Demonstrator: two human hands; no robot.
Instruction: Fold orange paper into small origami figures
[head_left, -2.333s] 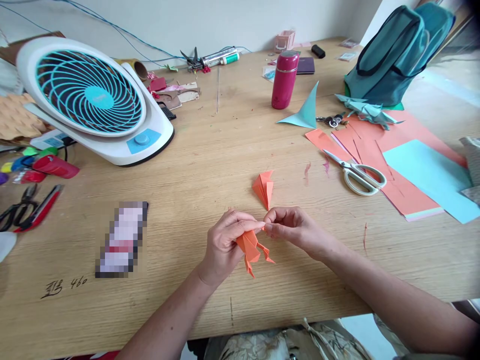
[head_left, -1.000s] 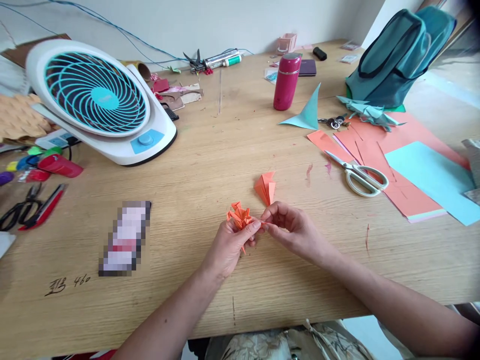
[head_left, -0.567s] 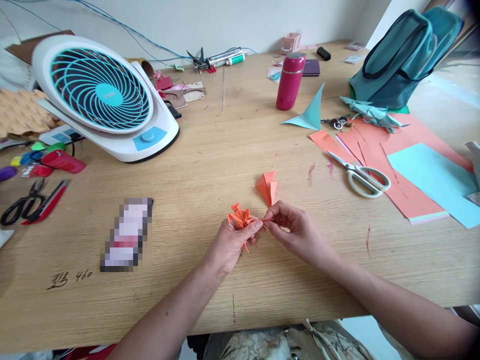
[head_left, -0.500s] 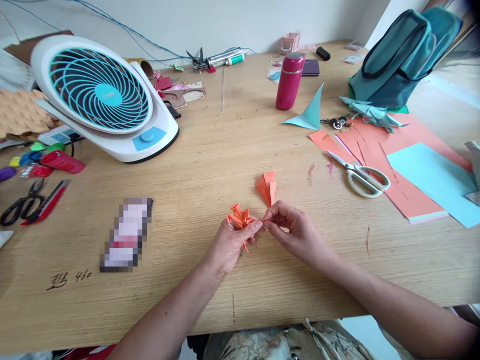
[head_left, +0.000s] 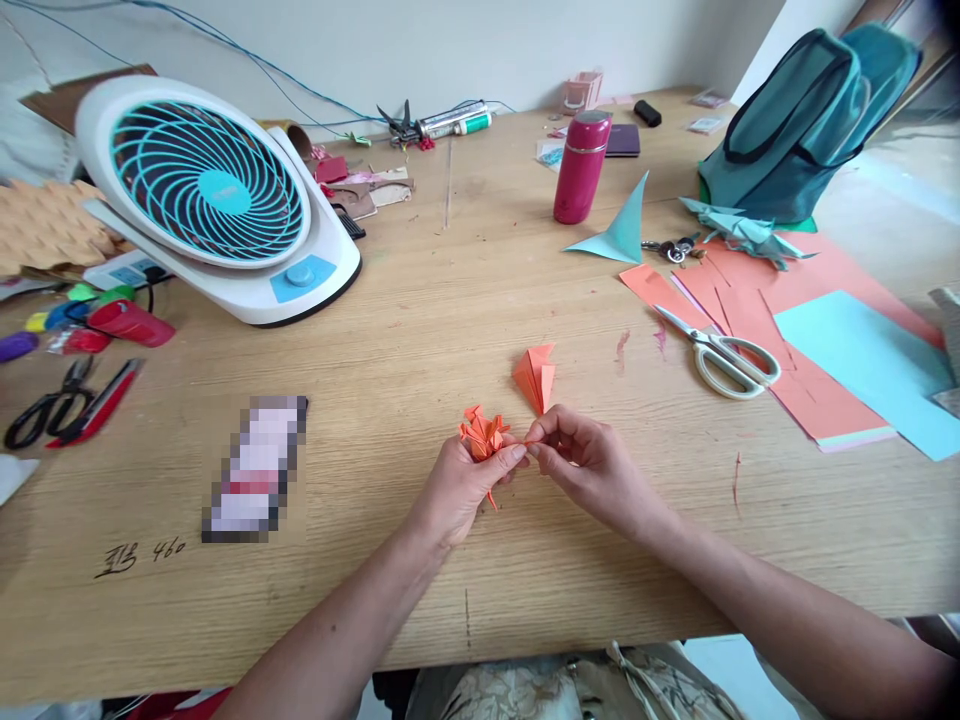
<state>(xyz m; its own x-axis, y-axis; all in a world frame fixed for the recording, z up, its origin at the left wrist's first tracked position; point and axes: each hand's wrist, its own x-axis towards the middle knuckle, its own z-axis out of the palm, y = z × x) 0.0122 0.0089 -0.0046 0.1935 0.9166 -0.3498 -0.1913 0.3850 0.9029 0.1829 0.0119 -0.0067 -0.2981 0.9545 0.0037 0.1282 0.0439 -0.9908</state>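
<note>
My left hand (head_left: 471, 485) is closed around an orange folded-paper figure (head_left: 484, 432), an origami piece with several pointed parts, one sticking out below the fingers. My right hand (head_left: 581, 455) pinches a thin orange tip of the same figure, close to the left thumb. Both hands are just above the table and nearly touch each other. Right behind the right fingers lies a second orange folded-paper piece (head_left: 535, 375), fan-shaped, apart from the figure. The palm side of the left hand and part of the figure are hidden.
White-handled scissors (head_left: 731, 362) lie on orange paper sheets (head_left: 832, 400) and a light blue sheet (head_left: 862, 340) at the right. Behind are a teal folded triangle (head_left: 619, 235), a magenta flask (head_left: 581, 170) and a teal bag (head_left: 795, 130). A fan (head_left: 315, 275), utility knife (head_left: 97, 405) and blurred-out flat object (head_left: 255, 470) are left.
The view has shifted very slightly. The orange figure has turned a little in my left hand; both hands keep their hold in nearly the same place.
</note>
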